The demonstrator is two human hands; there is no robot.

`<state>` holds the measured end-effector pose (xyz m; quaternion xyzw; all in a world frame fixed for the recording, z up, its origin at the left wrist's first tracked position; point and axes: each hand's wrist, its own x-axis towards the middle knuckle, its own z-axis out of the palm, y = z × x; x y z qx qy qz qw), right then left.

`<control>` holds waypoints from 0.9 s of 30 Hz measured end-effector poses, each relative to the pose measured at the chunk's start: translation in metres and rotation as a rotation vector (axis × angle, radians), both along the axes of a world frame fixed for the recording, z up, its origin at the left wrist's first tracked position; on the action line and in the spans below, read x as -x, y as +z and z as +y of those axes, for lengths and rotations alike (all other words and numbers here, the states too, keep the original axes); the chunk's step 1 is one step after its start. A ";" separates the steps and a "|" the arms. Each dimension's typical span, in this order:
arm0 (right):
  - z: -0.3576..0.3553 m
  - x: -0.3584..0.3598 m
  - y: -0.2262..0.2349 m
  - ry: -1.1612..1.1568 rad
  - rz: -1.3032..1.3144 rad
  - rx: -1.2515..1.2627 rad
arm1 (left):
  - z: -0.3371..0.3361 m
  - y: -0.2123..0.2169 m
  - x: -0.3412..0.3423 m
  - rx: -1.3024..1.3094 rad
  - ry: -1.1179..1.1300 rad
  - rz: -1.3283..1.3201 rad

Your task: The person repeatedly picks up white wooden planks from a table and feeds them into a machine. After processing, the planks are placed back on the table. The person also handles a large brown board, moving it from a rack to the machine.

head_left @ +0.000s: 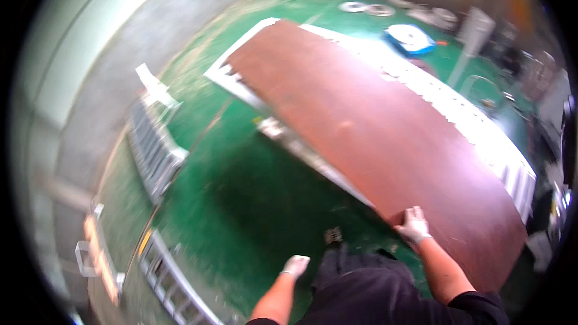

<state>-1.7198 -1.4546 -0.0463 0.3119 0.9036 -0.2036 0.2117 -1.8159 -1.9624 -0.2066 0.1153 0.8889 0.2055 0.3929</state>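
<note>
A long reddish-brown sheet (361,114) lies over a white slatted frame (506,162), whose edges stick out along the far side and the upper left end. My right hand (414,225), in a pale glove, rests on the sheet close to its near edge, fingers spread and holding nothing I can see. Lower and to the left, my left hand (295,266) hangs over the floor, apart from the sheet. It wears a pale glove too, and blur hides how its fingers are set; no object shows in it.
Under everything runs a green floor (241,174). To the left lie a grey slatted piece (150,150), a grey ladder-like frame (174,283) and an orange-brown bar (101,259). Beyond the sheet are a blue-and-white round item (409,39), pale rings (379,10) and blurred clutter along the right.
</note>
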 end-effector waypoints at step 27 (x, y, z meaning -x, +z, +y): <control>0.446 0.087 -0.052 -0.870 -0.235 -0.166 | 0.463 0.050 0.276 0.079 1.345 0.324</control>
